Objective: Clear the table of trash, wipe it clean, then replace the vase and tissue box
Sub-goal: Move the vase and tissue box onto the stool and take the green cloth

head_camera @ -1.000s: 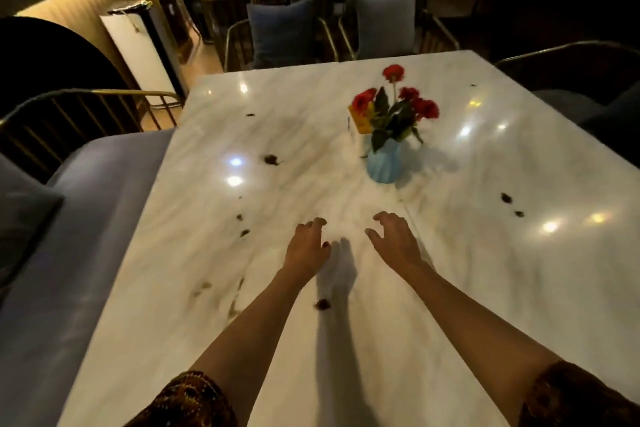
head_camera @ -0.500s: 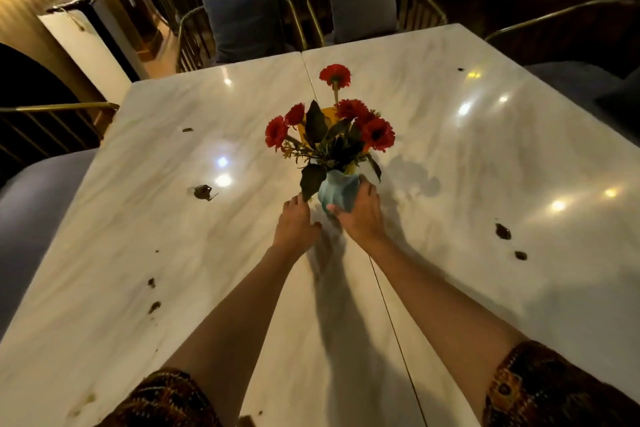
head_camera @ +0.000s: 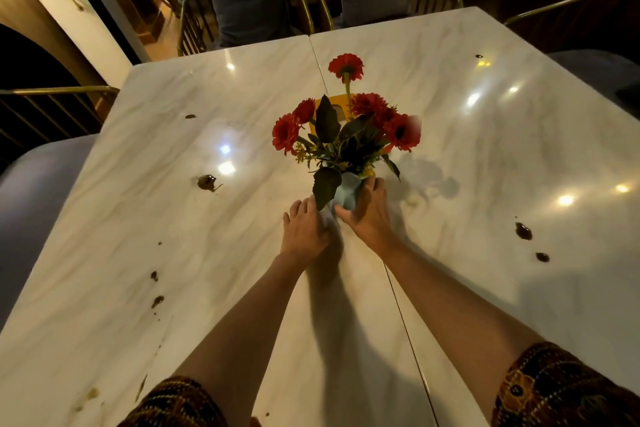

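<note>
Both hands have closed in since a second ago, when they hovered short of it. Now they're on the vase (head_camera: 348,192), and the left hand (head_camera: 304,229) has crept up to its foot in the last half second.

The vase stands upright on the marble table (head_camera: 502,135), right on the seam between the two slabs, tucked between the two hands. The right hand (head_camera: 369,215) wraps it. The thumb lies across the near side, the fingers (head_camera: 372,184) curl round the right side, and it's a firm grasp. Left of the vase, the left hand's fingers (head_camera: 304,206) stretch out nearly straight, relaxed, with their tips at the vase's base, where a dark leaf hides the contact.

The vase is small and pale blue, and most of it is covered by the hands and the leaf. Above it spread the red flowers (head_camera: 346,66) and dark green leaves. Just behind the vase a yellow tissue box (head_camera: 337,104) peeks through the blooms. Left of the vase sits a brown smear (head_camera: 206,181), and two dark blotches (head_camera: 523,230) lie well off to the vase's right.
</note>
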